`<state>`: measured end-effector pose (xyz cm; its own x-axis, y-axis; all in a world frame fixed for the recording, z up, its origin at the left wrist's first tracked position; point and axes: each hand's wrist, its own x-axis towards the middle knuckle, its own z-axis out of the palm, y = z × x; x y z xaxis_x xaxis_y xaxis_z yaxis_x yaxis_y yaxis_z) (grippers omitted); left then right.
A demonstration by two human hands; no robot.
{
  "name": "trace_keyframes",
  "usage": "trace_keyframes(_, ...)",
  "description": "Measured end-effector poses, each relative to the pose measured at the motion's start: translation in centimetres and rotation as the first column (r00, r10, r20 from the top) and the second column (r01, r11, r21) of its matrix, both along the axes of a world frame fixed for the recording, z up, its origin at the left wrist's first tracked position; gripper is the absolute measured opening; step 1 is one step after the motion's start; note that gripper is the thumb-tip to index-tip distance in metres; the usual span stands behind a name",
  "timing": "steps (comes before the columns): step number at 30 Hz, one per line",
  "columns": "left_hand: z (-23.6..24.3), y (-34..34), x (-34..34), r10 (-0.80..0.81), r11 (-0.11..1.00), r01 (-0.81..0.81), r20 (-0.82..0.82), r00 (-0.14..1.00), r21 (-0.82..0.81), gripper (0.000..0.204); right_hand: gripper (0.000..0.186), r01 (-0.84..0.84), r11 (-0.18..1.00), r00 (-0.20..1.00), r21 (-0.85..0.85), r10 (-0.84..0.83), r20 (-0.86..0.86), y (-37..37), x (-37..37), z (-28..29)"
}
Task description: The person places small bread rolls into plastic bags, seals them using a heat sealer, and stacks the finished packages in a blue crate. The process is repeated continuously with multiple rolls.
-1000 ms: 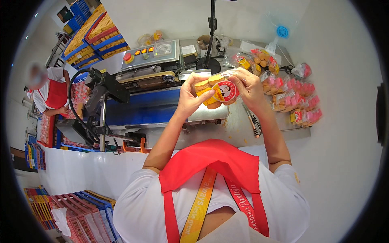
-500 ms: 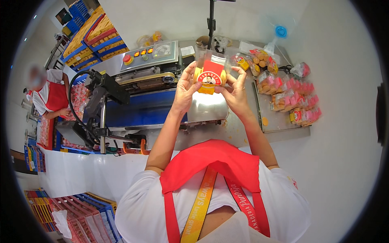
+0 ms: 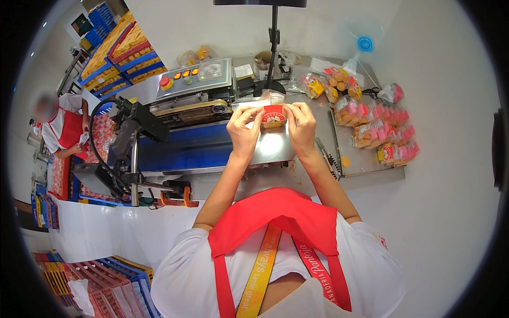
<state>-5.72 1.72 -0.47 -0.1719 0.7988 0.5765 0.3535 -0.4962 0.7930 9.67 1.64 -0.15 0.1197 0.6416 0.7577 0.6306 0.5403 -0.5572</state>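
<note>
A clear plastic bag of yellow-orange baked pieces with a red label [image 3: 273, 113] is between my two hands, over the bare metal end [image 3: 271, 151] of a blue conveyor belt [image 3: 196, 146]. My left hand [image 3: 245, 127] pinches the bag's left side with thumb and fingers. On its right side, my right hand [image 3: 300, 127] grips it the same way. The bag's clear top end stands up past the label, pointing away from me. Just left of the bag is the sealing machine [image 3: 207, 105] with its round wheel and lit orange switches.
On the right, a metal tray [image 3: 366, 159] carries several packed bags [image 3: 374, 122] with pink tops. More bags [image 3: 315, 87] lie behind. A black lamp stand [image 3: 273, 53] rises at the back. A black clamped device [image 3: 140, 119] stands left; beyond it, a co-worker [image 3: 68, 127] handles something white.
Both hands have brought the bag lower, down toward the metal plate, and tipped it away from me. My fingers have curled in closer around its sides.
</note>
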Motion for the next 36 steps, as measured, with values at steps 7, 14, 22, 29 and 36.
trace_keyframes(7, -1.0, 2.4, -2.7, -0.275, 0.834, 0.436, 0.430, 0.860, -0.338, 0.013, 0.006, -0.232, 0.937, 0.949, -0.261, 0.159, -0.273, 0.8, 0.7, 0.7)
trace_keyframes(14, -0.7, 4.7, -4.2, -0.472, 0.787, 0.580, 0.399, 0.786, -0.211, 0.010, 0.005, -0.576, 0.800, 0.758, -0.167, 0.447, -0.475, 3.8, 2.2, -1.3)
trace_keyframes(22, -0.1, 2.8, -3.8, -0.333, 0.872, 0.451, 0.444, 0.832, -0.191, 0.025, 0.008, -0.530, 0.806, 0.760, -0.265, 0.312, -0.570, 1.7, 1.2, -0.5)
trace_keyframes(29, 2.1, 3.3, -4.7, -0.332, 0.866, 0.347, 0.105, 0.937, -0.359, 0.017, 0.038, -0.469, 0.826, 0.816, -0.311, 0.271, -0.510, 2.8, 0.9, -0.1)
trace_keyframes(36, -2.2, 9.3, -3.7, -0.030, 0.948, -0.159, -0.574, 0.818, -0.276, 0.016, 0.018, -0.173, 0.768, 0.985, -0.616, 0.140, -0.101, 10.6, -0.6, -5.0)
